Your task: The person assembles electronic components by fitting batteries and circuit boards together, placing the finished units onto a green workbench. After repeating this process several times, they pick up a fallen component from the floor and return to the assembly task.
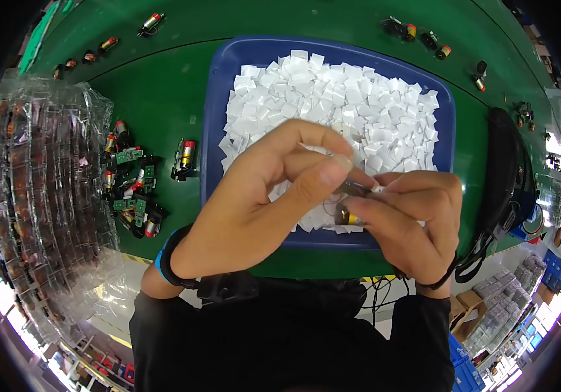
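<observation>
Okay, green counter (pixel 163 117) carried a blue rectangular plastic tray (pixel 212 130), heaped with loose white square slips (pixel 333 91); to its left stood a tall stack of clear plastic compartment trays (pixel 38 170), small dark and reddish parts showing through. Right hand (pixel 421 209) was clamped on a small yellow-banded cylindrical part (pixel 353 219) above the tray's near side. Left hand (pixel 244 193) had thumb and fingertips drawn near it; couldn't tell if they gripped anything. Probably wanted a steady right pinch, light left fingertips.
</observation>
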A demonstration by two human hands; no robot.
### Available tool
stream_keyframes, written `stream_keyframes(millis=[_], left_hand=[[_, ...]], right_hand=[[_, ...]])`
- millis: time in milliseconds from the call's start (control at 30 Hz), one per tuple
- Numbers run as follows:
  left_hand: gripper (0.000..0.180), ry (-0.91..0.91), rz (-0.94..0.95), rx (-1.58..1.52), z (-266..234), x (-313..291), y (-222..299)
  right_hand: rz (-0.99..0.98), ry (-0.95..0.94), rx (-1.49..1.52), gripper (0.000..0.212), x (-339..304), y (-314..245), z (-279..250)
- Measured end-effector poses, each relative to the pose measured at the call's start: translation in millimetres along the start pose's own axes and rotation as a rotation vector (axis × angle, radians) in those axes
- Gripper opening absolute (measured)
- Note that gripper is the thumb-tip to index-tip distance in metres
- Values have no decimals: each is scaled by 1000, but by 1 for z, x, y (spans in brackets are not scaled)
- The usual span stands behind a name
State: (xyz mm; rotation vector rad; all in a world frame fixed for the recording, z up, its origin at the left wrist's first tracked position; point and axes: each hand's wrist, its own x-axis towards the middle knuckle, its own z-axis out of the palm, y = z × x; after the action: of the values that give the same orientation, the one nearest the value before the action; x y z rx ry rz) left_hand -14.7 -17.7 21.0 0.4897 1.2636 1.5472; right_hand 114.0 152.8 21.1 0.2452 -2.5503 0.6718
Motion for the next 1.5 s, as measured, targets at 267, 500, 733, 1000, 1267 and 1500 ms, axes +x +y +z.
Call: stream_keyframes(millis=[267,500,733,1000,1267,1500], left_hand=[[31,-20,15,246,-2,0,0],[38,-8,82,319,4,-1,-3],[34,25,-7,213,5,0,-1],[34,61,164,90,8,1,-5],[39,-14,427,209,7,3,-13],[40,94,567,572,13,5,-6]], right_hand=[[-15,73,-42,45,3,11,-3],[92,68,-77,43,4,5,-3],[66,71,-104,39,8,2,-6],[28,159,-12,32,10,7,-14],[314,66,480,29,2,5,-11],[321,133,522,22,-1,4,-7]])
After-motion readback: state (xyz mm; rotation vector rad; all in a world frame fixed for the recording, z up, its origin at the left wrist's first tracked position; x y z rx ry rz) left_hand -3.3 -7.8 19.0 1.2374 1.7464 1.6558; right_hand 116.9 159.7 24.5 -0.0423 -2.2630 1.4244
